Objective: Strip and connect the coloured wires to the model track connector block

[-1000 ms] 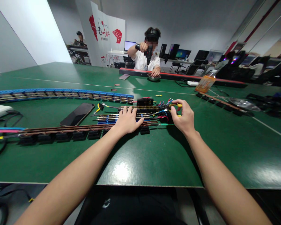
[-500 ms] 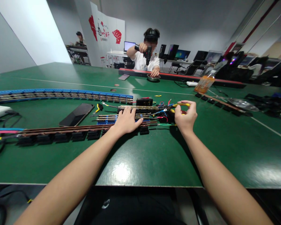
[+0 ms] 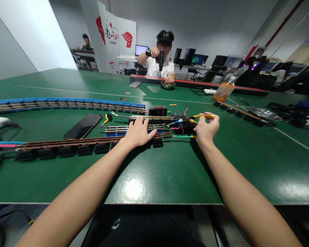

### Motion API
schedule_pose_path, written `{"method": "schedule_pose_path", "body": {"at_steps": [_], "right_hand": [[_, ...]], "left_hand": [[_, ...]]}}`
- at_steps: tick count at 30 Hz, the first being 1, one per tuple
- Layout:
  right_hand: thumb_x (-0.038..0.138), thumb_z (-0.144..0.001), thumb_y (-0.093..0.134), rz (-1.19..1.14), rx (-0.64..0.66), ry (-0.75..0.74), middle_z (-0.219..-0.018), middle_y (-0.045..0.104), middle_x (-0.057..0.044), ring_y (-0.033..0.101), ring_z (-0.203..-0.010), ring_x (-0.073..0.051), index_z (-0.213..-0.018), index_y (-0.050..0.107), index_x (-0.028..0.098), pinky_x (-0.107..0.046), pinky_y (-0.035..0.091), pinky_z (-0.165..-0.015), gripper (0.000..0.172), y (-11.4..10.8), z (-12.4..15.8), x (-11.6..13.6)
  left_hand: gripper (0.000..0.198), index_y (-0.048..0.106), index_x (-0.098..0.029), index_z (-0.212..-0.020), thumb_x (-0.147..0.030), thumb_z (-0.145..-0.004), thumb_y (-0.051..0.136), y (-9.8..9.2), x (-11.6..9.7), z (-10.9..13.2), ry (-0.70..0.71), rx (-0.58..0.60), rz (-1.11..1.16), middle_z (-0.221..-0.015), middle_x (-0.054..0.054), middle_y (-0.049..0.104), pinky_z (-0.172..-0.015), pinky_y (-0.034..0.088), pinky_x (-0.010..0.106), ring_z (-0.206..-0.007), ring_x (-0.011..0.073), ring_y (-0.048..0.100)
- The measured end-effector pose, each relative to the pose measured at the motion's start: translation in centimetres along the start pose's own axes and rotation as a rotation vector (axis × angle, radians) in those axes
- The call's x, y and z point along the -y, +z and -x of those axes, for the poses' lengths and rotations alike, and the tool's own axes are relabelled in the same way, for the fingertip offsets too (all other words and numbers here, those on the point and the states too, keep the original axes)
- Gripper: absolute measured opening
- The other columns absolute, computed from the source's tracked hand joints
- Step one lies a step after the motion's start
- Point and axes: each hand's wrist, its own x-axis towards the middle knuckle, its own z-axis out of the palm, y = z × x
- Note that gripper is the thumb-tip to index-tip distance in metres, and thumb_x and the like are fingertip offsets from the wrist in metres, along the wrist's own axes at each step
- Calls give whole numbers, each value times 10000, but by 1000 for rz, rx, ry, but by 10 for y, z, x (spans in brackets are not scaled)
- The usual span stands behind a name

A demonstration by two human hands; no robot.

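My left hand (image 3: pixel 137 133) lies spread over a set of thin metal rods in blue and black holders (image 3: pixel 114 130), its fingertips at the black-based rod strip (image 3: pixel 159 118) behind. Under my left wrist runs a long brown-barred strip on black blocks (image 3: pixel 61 144). At the right end of the strips, my right hand (image 3: pixel 207 131) is closed on yellow-handled pliers (image 3: pixel 206 116). The pliers' head points left, close to wires with ring terminals, among them a blue wire (image 3: pixel 175 122) and a green wire (image 3: pixel 184 136). What the jaws touch is too small to tell.
A phone (image 3: pixel 83 126) and a blue-based curved strip (image 3: pixel 67 104) lie at left. Across the green table (image 3: pixel 154 178), a co-worker (image 3: pixel 158 65) holds a power drill (image 3: pixel 161 61) above a metal bowl (image 3: pixel 168 85). A bottle (image 3: pixel 224 90) stands at right.
My right hand has shifted slightly right, and the pliers' yellow handles show more fully. My left hand stays on the rods. The whole view has moved a little.
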Motion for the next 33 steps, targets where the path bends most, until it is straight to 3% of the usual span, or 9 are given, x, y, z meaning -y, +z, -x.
{"method": "schedule_pose_path", "body": {"at_steps": [6,11,16,25,30,33], "right_hand": [[253,-750,581,55,0,-113,-948,636,-31,573,-641,-118,-961,570,204,-251,503,-547,217,-2,3,7],[295,-747,617,175,52,-289,-922,618,-37,586,-743,-155,-921,622,203,-294,506,-669,197,-8,6,21],[296,-781,595,142,160,-330,-731,621,16,598,-649,-149,-948,615,210,-273,488,-615,188,-11,8,26],[240,-794,562,36,186,-332,-786,728,-18,694,-681,-164,-1073,642,182,-245,497,-560,296,-10,13,26],[238,-822,540,-33,102,-372,-793,727,-18,716,-750,-171,-1110,617,175,-264,532,-626,304,-12,8,27],[263,-841,547,-23,151,-385,-822,732,-18,721,-765,-169,-1141,611,184,-276,549,-645,317,-12,5,23]], "left_hand": [[722,405,-91,-1484,-595,-971,343,1,1,-1,-6,16,10,-1545,233,387,-1134,345,536,-1462,353,331],[731,381,-94,-1502,-599,-977,321,0,1,0,-11,31,7,-1582,227,339,-1149,326,533,-1486,346,295],[733,377,-90,-1503,-599,-981,304,0,0,0,-11,40,-3,-1592,226,325,-1157,314,535,-1497,346,276],[737,373,-81,-1506,-594,-983,303,-3,-1,1,-15,55,-6,-1599,236,306,-1157,304,552,-1497,359,273],[728,379,-79,-1501,-587,-986,307,-3,-1,1,-12,51,-7,-1596,242,310,-1155,307,559,-1494,358,281],[725,385,-85,-1496,-592,-984,305,-2,-1,0,-9,44,-12,-1593,236,320,-1153,313,555,-1494,354,283]]}}
